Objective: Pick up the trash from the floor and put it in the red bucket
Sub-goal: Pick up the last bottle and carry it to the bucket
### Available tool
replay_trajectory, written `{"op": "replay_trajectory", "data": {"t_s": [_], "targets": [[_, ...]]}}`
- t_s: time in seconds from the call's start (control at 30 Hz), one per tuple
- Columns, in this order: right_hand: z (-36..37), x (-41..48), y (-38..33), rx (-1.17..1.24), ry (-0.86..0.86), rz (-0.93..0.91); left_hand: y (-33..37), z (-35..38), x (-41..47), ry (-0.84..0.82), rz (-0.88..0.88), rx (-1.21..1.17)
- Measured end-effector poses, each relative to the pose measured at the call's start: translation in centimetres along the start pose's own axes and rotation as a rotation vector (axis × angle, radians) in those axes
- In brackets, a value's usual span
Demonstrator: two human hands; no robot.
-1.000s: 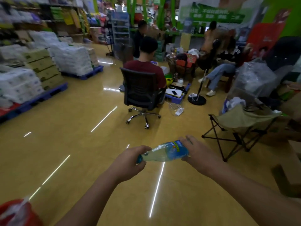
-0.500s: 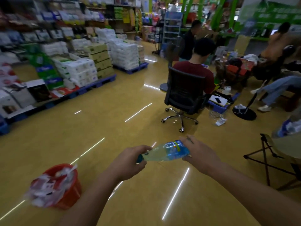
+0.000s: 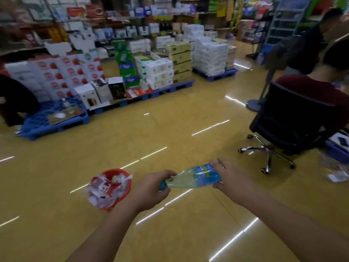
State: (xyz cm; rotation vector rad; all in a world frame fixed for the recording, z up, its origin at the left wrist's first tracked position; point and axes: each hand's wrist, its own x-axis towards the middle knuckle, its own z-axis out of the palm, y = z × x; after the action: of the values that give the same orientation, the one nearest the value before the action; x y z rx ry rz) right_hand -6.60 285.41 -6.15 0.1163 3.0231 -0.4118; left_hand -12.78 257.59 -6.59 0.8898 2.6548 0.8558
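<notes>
so the clear plastic bottle with the blue label (image 3: pixel 196 177) is off the floor, left hand (image 3: pixel 151 190) clamped on its cap end, right hand (image 3: pixel 231 179) on its base, just right of the already stuffed round red plastic bucket (image 3: pixel 123 192), only the drop-in left

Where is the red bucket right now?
The red plastic bucket sits on the yellow floor at lower left in the head view, just beyond the left hand, already full of wrappers.

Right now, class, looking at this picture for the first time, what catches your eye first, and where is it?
Front and centre, a plastic bottle with a blue label is held between the left hand and right hand. Just left of them, a red bucket stuffed with trash stands on the shiny yellow floor.
</notes>
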Motion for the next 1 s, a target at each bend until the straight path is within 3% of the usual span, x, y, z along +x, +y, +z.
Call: {"op": "replay_trajectory", "data": {"t_s": [0.27,0.6,1.0], "targets": [[0.9,9.4,-0.9,-0.001,-0.068,-0.221,-3.0,-1.1,1.4,0.134,-0.183,0.05],[3.2,16.4,-7.5,-0.01,-0.18,-0.476,-6.6,-3.4,-2.1,0.238,-0.422,0.003],[7.0,22.3,-17.4,-0.058,-0.264,-0.571,-14.6,-6.8,-4.2,0.36,-0.515,-0.02]]}}
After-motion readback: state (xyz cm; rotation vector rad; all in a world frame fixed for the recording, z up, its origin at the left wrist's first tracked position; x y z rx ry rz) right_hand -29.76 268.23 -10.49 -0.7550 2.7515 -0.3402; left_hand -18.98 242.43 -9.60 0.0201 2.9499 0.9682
